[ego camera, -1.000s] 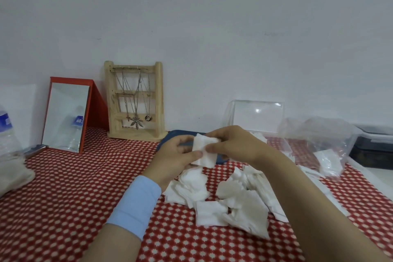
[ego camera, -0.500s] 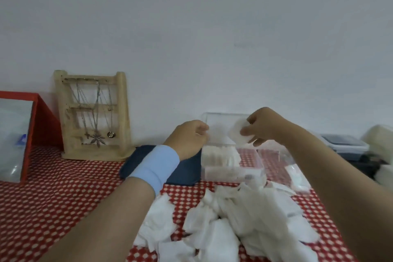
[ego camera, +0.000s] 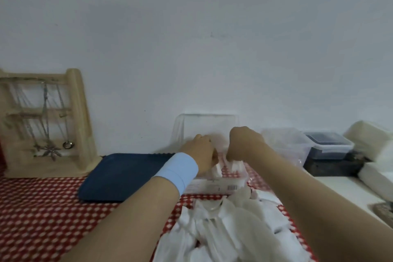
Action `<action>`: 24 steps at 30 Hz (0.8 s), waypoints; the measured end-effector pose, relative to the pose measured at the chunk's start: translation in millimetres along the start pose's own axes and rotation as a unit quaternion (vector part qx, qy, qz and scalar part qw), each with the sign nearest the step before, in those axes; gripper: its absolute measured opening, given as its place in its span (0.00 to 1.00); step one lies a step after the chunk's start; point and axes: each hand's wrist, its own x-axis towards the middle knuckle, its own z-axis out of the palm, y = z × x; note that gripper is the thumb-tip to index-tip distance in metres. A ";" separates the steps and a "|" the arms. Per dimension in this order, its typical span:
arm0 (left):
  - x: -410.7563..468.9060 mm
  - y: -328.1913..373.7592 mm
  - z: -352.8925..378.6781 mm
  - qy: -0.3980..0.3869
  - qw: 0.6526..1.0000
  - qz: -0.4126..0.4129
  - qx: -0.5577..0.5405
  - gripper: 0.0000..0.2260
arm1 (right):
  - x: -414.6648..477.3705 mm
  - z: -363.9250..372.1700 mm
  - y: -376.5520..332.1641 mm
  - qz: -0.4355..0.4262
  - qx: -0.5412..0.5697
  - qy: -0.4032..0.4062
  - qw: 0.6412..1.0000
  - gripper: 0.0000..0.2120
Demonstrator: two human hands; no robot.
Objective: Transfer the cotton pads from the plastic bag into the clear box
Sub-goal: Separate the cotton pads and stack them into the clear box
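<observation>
The clear box stands on the red checked tablecloth, far centre, with its lid raised upright against the wall. Both hands are over the open box. The left hand, with a light blue wristband on the wrist, is at the box's left side, knuckles up. Its fingertips are hidden behind the hand, so it cannot be told what they grip, if anything. The right hand is at the box's right side, fingers curled downward, their tips at the white cotton pads in the box. Whether they pinch a pad cannot be told.

A loose pile of cotton pads lies on the cloth just near of the box, between the forearms.

A dark blue tray lies left of the box. A wooden jewellery stand with hanging necklaces stands far left. A translucent plastic item, blurred, sits just right of the box, and a dark lidded container is beside it.
</observation>
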 end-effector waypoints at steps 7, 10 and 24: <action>-3.2 -6.1 7.8 0.049 0.998 -0.005 -0.037 0.17 | 11.7 23.7 -16.6 0.032 0.085 -0.074 0.993 0.10; -8.8 -14.6 9.0 0.043 0.997 -0.003 -0.057 0.20 | 12.0 13.8 -14.7 0.056 0.207 -0.167 0.962 0.12; -42.1 -20.8 13.1 -0.059 0.996 0.037 -0.050 0.31 | 11.1 13.5 -18.0 0.126 0.429 -0.252 0.858 0.12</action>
